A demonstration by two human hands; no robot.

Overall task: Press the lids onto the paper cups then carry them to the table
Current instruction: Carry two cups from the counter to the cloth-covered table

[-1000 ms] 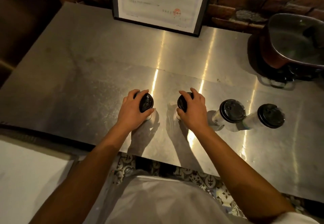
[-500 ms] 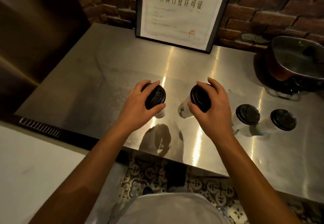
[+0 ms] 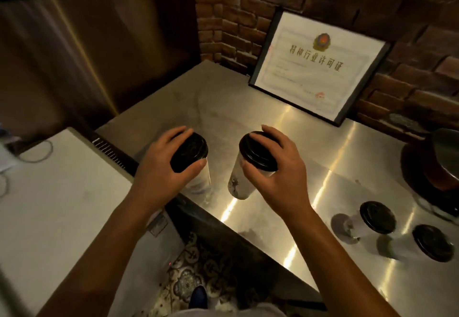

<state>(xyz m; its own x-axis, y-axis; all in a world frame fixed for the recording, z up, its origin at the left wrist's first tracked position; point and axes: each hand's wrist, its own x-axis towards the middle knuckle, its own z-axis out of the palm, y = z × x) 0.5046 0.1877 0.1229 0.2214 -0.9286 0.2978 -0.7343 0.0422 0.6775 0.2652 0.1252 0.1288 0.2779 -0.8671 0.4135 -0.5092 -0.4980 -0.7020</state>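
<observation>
Black round lids [image 3: 190, 152] gripped on white paper cups [image 3: 238, 180], both hands [image 3: 159, 165].

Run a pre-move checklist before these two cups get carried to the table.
1. Left hand grip on the left cup at its lid: ok, fingers wrap the rim.
2. Right hand grip on the right cup at its lid: ok.
3. Both cups off the steel counter: ok, shown lifted.
4. Lids fully seated: cannot tell, fingers hide the rims.
5. Right cup upright: not ok, it looks tilted.
6. Two lidded cups waiting on the counter: ok, both standing.
</observation>
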